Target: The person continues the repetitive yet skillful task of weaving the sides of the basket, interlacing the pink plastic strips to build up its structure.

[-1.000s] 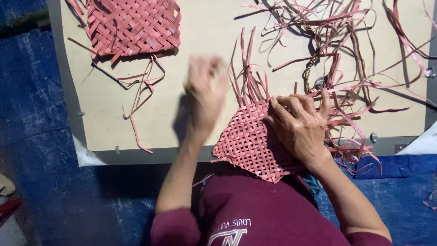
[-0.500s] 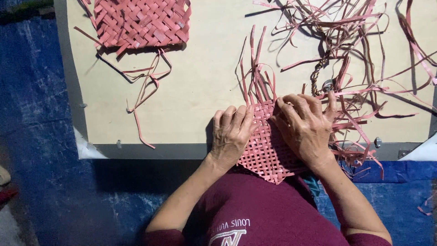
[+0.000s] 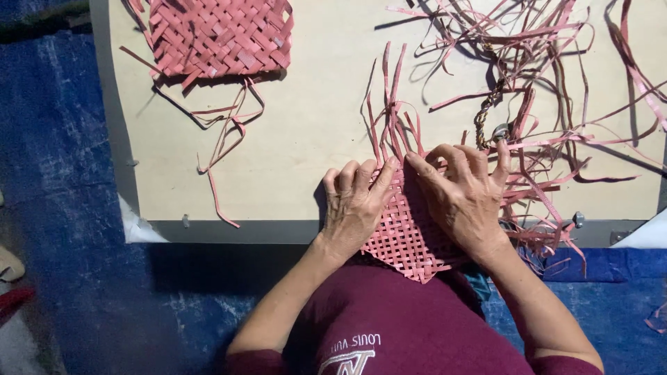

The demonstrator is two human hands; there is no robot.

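A second ago the left hand (image 3: 352, 208) was lifted over the bench (image 3: 306, 139); now it lies flat, fingers spread, on the pink woven mat (image 3: 406, 236) at the bench's near edge, beside the right hand (image 3: 464, 194), whose fingers pinch at loose strips (image 3: 392, 104). Both hands now steady the weave. A tangle of strips (image 3: 549, 90) crowds the right side; a finished mat (image 3: 219, 35) sits at the far left, with bare board between.
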